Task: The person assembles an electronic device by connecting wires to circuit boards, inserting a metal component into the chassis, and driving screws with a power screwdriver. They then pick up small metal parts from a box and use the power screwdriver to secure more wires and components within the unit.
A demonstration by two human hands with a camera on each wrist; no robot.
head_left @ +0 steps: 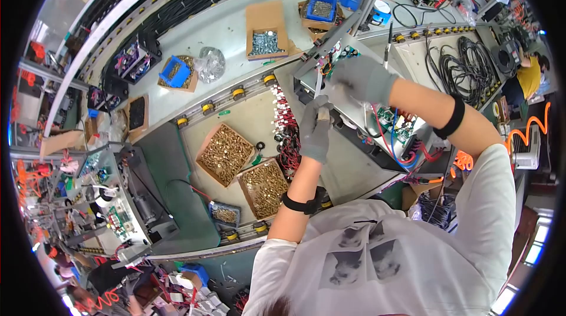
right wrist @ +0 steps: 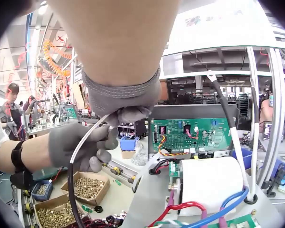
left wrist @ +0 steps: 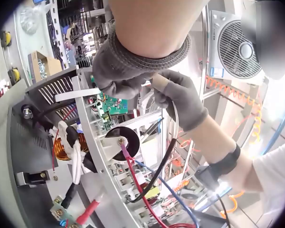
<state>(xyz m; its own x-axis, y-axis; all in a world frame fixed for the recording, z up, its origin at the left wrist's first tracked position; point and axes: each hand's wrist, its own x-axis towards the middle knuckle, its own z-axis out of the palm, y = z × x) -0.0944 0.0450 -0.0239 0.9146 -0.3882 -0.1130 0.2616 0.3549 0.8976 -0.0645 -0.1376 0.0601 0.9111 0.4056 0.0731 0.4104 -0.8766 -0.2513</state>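
Note:
In the head view, my grey-gloved left hand (head_left: pixel 316 133) is raised before an open metal chassis (left wrist: pixel 91 147). My gloved right hand (head_left: pixel 367 80), blurred, is beside it over the chassis. The fingers of both hands are bent close together on a cable (right wrist: pixel 88 134) with a white sleeve and a black lower part (right wrist: pixel 71 190). The right hand pinches its upper end in the right wrist view. A flat white strip (left wrist: pixel 76 94) juts out by the left hand, overlapping the chassis edge. Inside the chassis are a green circuit board (right wrist: pixel 199 135) and a white cylinder (right wrist: pixel 211 185).
Two boxes of brass-coloured fasteners (head_left: pixel 224 155) stand on the bench left of the hands, beside bundled red wires (head_left: pixel 286 130). Another cardboard box (head_left: pixel 266 43) and a blue bin (head_left: pixel 321 9) are farther back. Coiled black cables (head_left: pixel 463 71) lie at right.

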